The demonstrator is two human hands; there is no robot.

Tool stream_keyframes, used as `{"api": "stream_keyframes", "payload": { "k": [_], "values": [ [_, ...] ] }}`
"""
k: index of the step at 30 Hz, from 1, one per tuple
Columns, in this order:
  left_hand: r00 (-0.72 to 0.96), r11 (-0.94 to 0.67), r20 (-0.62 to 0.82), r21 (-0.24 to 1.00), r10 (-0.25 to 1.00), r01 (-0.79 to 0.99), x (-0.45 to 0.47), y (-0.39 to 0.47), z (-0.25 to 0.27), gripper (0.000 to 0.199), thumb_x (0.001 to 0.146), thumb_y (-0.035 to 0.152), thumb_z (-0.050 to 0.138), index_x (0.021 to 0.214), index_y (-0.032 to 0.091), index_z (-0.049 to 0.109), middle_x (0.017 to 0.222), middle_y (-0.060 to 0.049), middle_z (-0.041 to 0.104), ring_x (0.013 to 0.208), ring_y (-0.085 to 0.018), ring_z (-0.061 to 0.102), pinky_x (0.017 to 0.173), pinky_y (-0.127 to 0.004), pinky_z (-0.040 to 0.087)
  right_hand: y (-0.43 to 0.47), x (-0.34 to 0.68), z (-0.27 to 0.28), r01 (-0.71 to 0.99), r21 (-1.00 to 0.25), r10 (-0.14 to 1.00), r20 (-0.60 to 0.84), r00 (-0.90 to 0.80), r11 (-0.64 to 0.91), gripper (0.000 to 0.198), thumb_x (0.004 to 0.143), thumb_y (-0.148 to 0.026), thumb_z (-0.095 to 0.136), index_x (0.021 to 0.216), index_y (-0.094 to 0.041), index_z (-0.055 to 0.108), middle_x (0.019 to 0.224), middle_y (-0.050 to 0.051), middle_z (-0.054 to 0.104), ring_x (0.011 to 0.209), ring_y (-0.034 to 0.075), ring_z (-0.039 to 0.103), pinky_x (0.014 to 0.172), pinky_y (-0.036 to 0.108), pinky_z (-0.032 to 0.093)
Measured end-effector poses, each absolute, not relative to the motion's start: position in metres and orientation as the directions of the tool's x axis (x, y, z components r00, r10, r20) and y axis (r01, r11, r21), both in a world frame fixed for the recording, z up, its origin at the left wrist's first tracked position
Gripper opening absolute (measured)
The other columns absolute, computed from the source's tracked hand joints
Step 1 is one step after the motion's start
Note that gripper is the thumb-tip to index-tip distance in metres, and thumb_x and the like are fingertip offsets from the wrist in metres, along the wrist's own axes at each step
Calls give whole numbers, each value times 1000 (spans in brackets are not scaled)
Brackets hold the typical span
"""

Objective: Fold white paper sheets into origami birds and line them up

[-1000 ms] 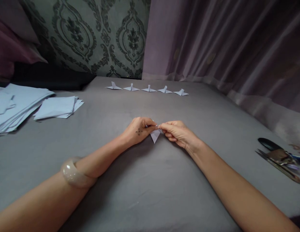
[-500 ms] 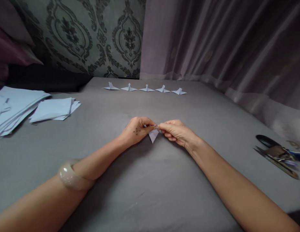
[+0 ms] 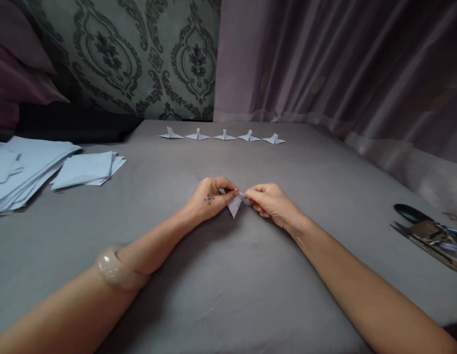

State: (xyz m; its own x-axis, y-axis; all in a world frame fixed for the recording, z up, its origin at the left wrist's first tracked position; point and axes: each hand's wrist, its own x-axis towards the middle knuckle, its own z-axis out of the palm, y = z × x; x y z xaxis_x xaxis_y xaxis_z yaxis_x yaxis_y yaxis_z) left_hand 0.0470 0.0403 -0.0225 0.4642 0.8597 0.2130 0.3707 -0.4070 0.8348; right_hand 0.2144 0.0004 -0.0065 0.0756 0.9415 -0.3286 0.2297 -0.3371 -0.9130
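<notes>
Between my two hands is a small piece of folded white paper (image 3: 234, 207), one pointed flap hanging down toward me. My left hand (image 3: 212, 197) pinches its upper edge between thumb and fingers. From the other side, my right hand (image 3: 270, 200) pinches a narrow tip of the same paper, its other fingers curled under. The fingers hide much of the paper's upper part. Beyond the hands, several folded paper cranes (image 3: 224, 136) stand in a row near the far edge of the grey surface, wings spread.
At the left lie a stack of large white sheets (image 3: 33, 160) and a smaller pile of cut paper squares (image 3: 83, 169). Scissors (image 3: 416, 241) and other small items lie at the right edge. A purple curtain (image 3: 287, 59) hangs behind the grey cloth surface (image 3: 221, 295).
My right fingertips have drawn slightly away to the right, and a little more of the paper's tip shows between the hands. The whole view has shifted slightly.
</notes>
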Motion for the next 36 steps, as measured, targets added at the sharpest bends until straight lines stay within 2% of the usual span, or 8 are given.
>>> {"api": "stream_keyframes", "payload": {
  "k": [5, 8, 12, 20, 25, 28, 32, 36],
  "values": [
    [446, -396, 212, 840, 870, 372, 46, 42, -21, 14, 77, 26, 59, 78, 16, 70, 74, -2, 70, 67, -12, 60, 61, -21, 45, -4, 214, -11, 486, -873, 998, -6, 67, -38, 21, 70, -27, 62, 85, -16, 69, 60, 0, 59, 48, 8, 44, 46, 21, 35],
    [449, -398, 216, 842, 867, 365, 46, 41, -21, 15, 78, 26, 59, 78, 16, 70, 75, -2, 70, 69, -13, 61, 63, -21, 46, -4, 214, -16, 605, -789, 987, 158, 26, 110, 18, 72, -28, 62, 84, -17, 71, 69, 2, 65, 54, 10, 51, 55, 23, 41],
    [457, -409, 225, 840, 861, 357, 46, 41, -21, 14, 78, 25, 58, 78, 17, 69, 76, -1, 70, 70, -13, 61, 65, -21, 46, -4, 214, -21, 663, -709, 952, 306, -19, 241, 12, 76, -26, 60, 77, -19, 70, 74, 1, 67, 56, 9, 52, 58, 23, 42],
    [478, -440, 242, 822, 844, 362, 47, 39, -17, 12, 78, 22, 58, 77, 17, 69, 80, -2, 69, 74, -13, 60, 67, -22, 45, -3, 215, -20, 687, -669, 941, 331, -68, 285, 9, 78, -21, 58, 74, -19, 66, 73, -1, 64, 57, 9, 52, 57, 22, 41],
    [456, -404, 202, 821, 867, 403, 47, 38, -19, 15, 80, 27, 57, 82, 18, 68, 76, -1, 67, 70, -13, 58, 64, -22, 44, -2, 217, -19, 746, -573, 922, 358, -146, 341, 12, 82, -19, 54, 76, -20, 64, 77, 0, 61, 64, 10, 54, 62, 23, 40],
    [452, -441, 206, 737, 868, 511, 46, 37, -20, 15, 76, 30, 61, 85, 19, 66, 79, -2, 64, 73, -14, 56, 65, -25, 44, 0, 220, -22, 754, -553, 918, 361, -166, 354, 14, 84, -19, 53, 84, -22, 67, 86, 1, 64, 72, 12, 57, 67, 24, 42],
    [459, -483, 211, 613, 863, 625, 45, 36, -18, 8, 75, 26, 60, 77, 18, 61, 77, -2, 62, 75, -16, 54, 67, -27, 42, 1, 225, -27, 779, -556, 928, 361, -89, 291, 21, 82, -14, 51, 95, -22, 66, 93, 2, 64, 74, 12, 58, 66, 24, 43],
    [441, -463, 190, 581, 877, 669, 45, 36, -17, 9, 73, 26, 61, 73, 18, 59, 75, -2, 62, 72, -16, 52, 64, -27, 39, -2, 225, -27, 825, -530, 943, 333, -11, 196, 19, 77, -12, 52, 87, -20, 66, 87, 2, 64, 68, 12, 56, 64, 25, 43]
  ]
}}
